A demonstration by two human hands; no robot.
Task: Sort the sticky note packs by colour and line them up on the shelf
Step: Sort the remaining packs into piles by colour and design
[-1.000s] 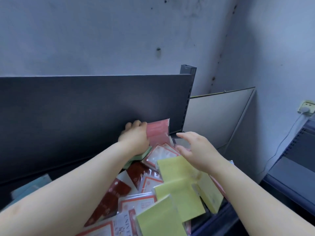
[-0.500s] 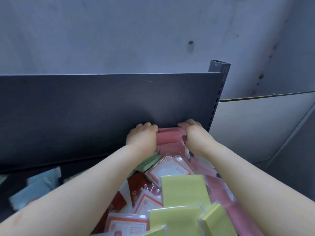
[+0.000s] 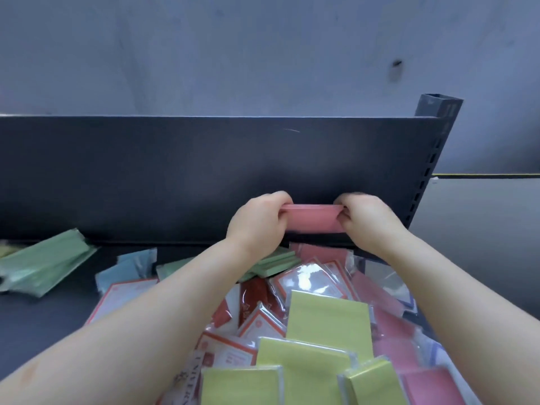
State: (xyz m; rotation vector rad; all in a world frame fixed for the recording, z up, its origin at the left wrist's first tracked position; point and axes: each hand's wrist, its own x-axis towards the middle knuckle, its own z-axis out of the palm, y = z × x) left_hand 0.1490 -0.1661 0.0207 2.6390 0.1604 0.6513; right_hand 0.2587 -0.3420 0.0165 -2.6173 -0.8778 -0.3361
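A stack of pink sticky note packs (image 3: 312, 218) stands against the dark back panel (image 3: 175, 176) of the shelf. My left hand (image 3: 257, 222) grips its left end and my right hand (image 3: 366, 219) grips its right end, fingers curled over the top edge. Below my arms lies a loose heap: yellow packs (image 3: 327, 323), more pink packs (image 3: 391, 325) at the right, and red-and-white packs (image 3: 306, 280) in clear wrap. Green packs (image 3: 43, 264) lie at the far left, a blue pack (image 3: 128, 271) beside them, and other green packs (image 3: 277, 263) sit under my left wrist.
The shelf's slotted dark upright (image 3: 429, 171) stands at the right end of the back panel. A grey wall (image 3: 233, 54) rises behind. A light panel (image 3: 482, 229) lies to the right of the shelf. Dark shelf floor (image 3: 43, 317) shows at the lower left.
My right hand came up from over the heap and took the right end of the pink stack. Both hands now hold it against the back panel. The camera swung left.
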